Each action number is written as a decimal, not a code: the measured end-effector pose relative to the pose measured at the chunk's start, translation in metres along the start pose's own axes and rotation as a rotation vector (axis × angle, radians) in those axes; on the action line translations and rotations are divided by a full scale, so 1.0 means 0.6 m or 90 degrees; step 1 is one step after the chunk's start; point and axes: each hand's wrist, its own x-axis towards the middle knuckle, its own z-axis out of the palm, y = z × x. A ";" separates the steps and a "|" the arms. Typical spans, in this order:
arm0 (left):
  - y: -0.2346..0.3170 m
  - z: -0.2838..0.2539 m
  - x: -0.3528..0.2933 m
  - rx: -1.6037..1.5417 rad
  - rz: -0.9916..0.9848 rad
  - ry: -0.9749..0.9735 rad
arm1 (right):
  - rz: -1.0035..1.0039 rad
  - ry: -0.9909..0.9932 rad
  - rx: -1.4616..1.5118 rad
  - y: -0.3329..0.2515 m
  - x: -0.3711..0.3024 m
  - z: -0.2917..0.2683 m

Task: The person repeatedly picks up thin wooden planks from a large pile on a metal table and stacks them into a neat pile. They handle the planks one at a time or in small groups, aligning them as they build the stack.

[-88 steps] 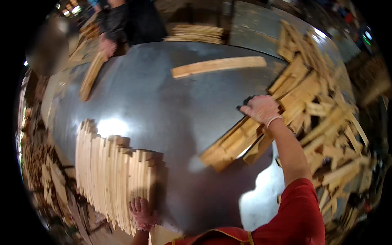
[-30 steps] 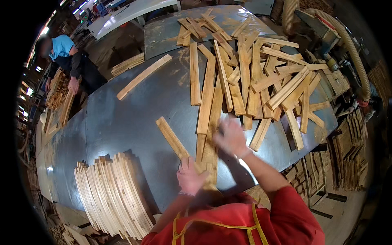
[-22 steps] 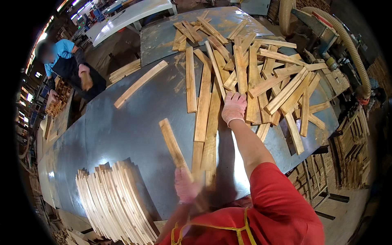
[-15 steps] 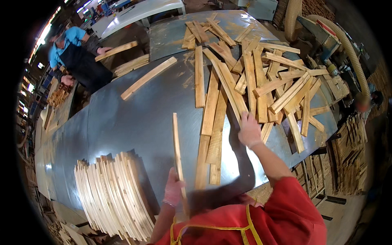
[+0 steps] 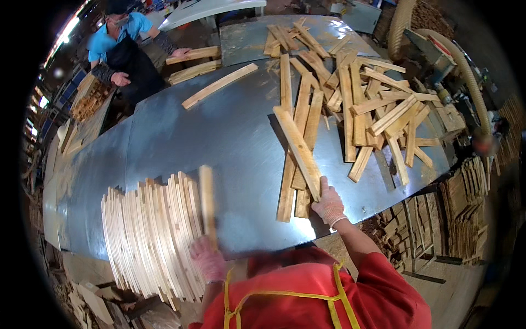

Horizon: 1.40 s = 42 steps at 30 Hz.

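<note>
In a pale glove, my left hand [image 5: 208, 259] grips the lower end of a wooden slat [image 5: 207, 204], blurred by motion and standing on edge. This slat is at the right side of a tight row of pale slats [image 5: 150, 236] at the near left of the metal table. My right hand [image 5: 329, 204], also gloved, is closed on the near end of another wooden slat [image 5: 297, 151]. That one slants up to the left, above several slats [image 5: 287, 192] lying lengthwise on the table. Beyond it spreads a jumbled heap of slats [image 5: 378, 104].
The grey metal table [image 5: 164, 142] stretches ahead, with a single slat [image 5: 219, 86] lying toward its far left. Across that corner a person [image 5: 129, 52] in a blue shirt and dark apron holds a slat. Stacked wood [image 5: 463, 214] and ribbed hoses [image 5: 471, 60] are at the right.
My left hand has brought its slat left, up to the row. My right hand has drawn a slat from the heap toward me. The other person's slat has come lower over the table's edge.
</note>
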 end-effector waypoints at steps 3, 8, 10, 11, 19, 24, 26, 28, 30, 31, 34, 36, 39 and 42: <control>-0.001 -0.020 0.000 -0.077 -0.037 -0.037 | -0.008 -0.047 0.252 -0.046 -0.058 0.005; 0.110 -0.017 0.054 -0.572 0.033 -0.158 | -0.026 -0.229 0.546 -0.188 -0.187 0.075; 0.187 -0.061 0.103 -0.518 -0.010 -0.192 | -0.186 -0.335 0.423 -0.210 -0.200 0.159; 0.207 -0.073 0.116 -0.489 -0.038 -0.207 | -0.241 -0.377 0.349 -0.200 -0.190 0.171; 0.141 -0.147 0.056 -0.128 -0.047 -0.188 | -0.342 -0.060 0.333 -0.015 0.060 0.087; 0.112 -0.035 0.081 0.048 -0.104 -0.091 | -0.177 0.303 0.070 0.133 0.279 -0.181; 0.177 -0.054 0.131 -0.014 -0.040 -0.076 | -0.087 0.307 -0.103 0.189 0.366 -0.240; 0.230 0.011 0.157 -0.071 0.110 0.140 | -0.066 0.302 -0.110 0.186 0.428 -0.262; 0.358 0.000 0.224 -0.165 0.149 0.081 | -0.028 0.260 -0.141 0.172 0.473 -0.302; 0.421 -0.018 0.256 -0.213 0.135 -0.022 | -0.006 0.214 -0.163 0.142 0.484 -0.328; 0.585 -0.058 0.348 -0.373 0.089 -0.189 | 0.073 0.140 -0.121 0.166 0.531 -0.385; 0.642 -0.015 0.378 -0.369 0.065 -0.169 | 0.103 0.085 -0.025 0.183 0.554 -0.402; 0.716 0.049 0.368 -0.453 0.042 -0.205 | 0.093 0.134 -0.094 0.155 0.538 -0.357; 0.798 0.083 0.314 -0.699 -0.037 -0.375 | 0.091 0.163 -0.067 0.166 0.527 -0.325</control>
